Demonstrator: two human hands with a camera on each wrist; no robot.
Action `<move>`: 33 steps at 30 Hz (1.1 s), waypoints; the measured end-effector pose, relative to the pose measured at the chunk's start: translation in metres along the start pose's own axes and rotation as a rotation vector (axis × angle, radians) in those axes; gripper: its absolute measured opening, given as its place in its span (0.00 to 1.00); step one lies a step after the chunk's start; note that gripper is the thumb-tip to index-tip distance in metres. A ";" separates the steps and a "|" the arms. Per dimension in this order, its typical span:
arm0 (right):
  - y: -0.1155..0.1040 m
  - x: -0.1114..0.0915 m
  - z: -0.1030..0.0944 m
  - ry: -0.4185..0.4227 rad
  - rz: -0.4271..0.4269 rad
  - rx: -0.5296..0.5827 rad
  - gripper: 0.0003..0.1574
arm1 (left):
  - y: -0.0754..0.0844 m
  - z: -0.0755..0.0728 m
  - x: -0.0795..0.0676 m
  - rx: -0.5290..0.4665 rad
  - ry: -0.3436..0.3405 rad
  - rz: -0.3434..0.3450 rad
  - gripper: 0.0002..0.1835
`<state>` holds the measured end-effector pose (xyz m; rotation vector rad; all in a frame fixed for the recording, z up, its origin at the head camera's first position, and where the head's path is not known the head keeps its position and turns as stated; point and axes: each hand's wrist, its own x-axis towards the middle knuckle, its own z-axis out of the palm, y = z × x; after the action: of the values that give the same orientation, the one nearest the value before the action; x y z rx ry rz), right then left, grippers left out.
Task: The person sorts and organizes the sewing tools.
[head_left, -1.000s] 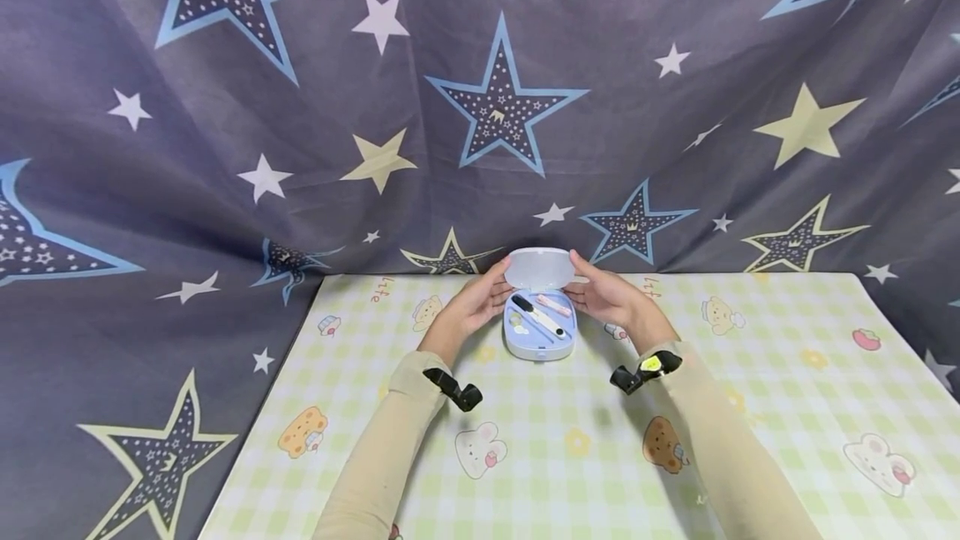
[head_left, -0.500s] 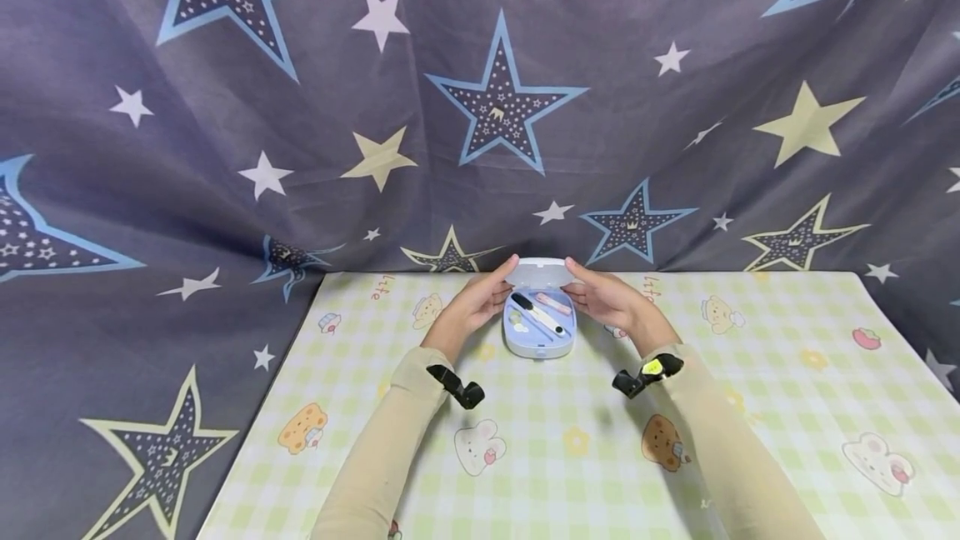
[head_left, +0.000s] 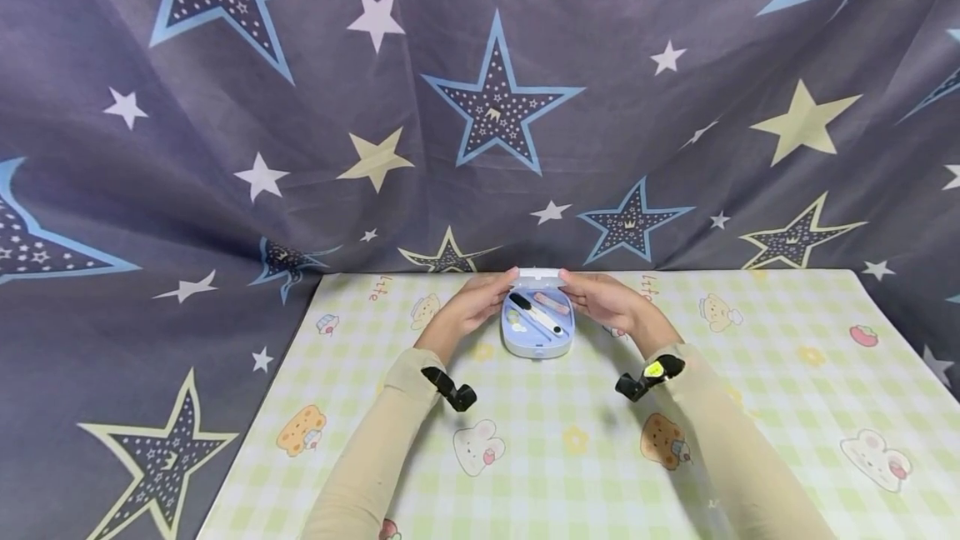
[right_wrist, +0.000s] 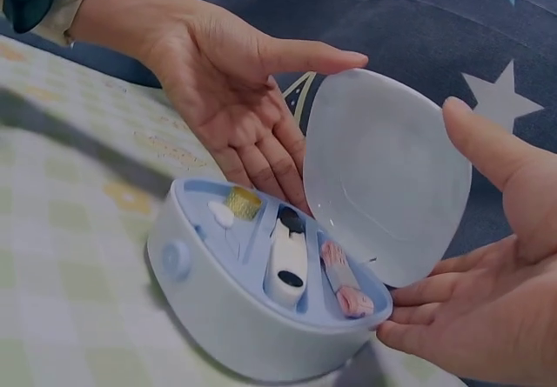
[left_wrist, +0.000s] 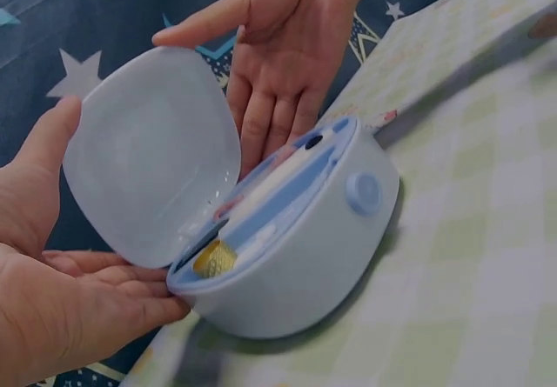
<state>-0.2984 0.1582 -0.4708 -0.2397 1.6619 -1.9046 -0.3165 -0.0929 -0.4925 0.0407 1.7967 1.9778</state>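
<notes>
A pale blue sewing kit box stands on the table, its lid raised and tilted forward. Inside lie white-and-black thread snips, a pink thread bundle, a gold thimble and a small white piece. My left hand is at the box's left side, thumb on the lid's edge and straight fingers low by the hinge. On the other side my right hand mirrors it, its thumb tip at the lid's opposite edge. A round button sits on the box's front.
A green-checked tablecloth with cartoon prints covers the table. Behind its back edge hangs a dark curtain with stars, close to the lid. Black cameras are strapped on both wrists.
The lid has tipped forward and down from nearly upright, both thumbs moving along with it. The box and its contents have stayed in place.
</notes>
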 end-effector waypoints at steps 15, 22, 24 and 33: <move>0.017 -0.004 -0.012 -0.001 -0.011 -0.093 0.48 | -0.012 -0.016 -0.006 0.141 -0.084 0.005 0.37; 0.022 -0.007 -0.011 -0.005 -0.041 -0.170 0.55 | -0.014 -0.018 -0.012 0.172 -0.122 0.058 0.41; 0.024 -0.008 -0.011 -0.005 -0.048 -0.196 0.57 | -0.015 -0.019 -0.013 0.183 -0.135 0.069 0.43; 0.031 -0.010 -0.012 0.000 -0.097 -0.266 0.59 | -0.019 -0.021 -0.014 0.215 -0.193 0.109 0.47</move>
<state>-0.2866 0.1720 -0.5003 -0.4326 1.9349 -1.7464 -0.3043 -0.1169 -0.5097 0.3924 1.9048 1.7745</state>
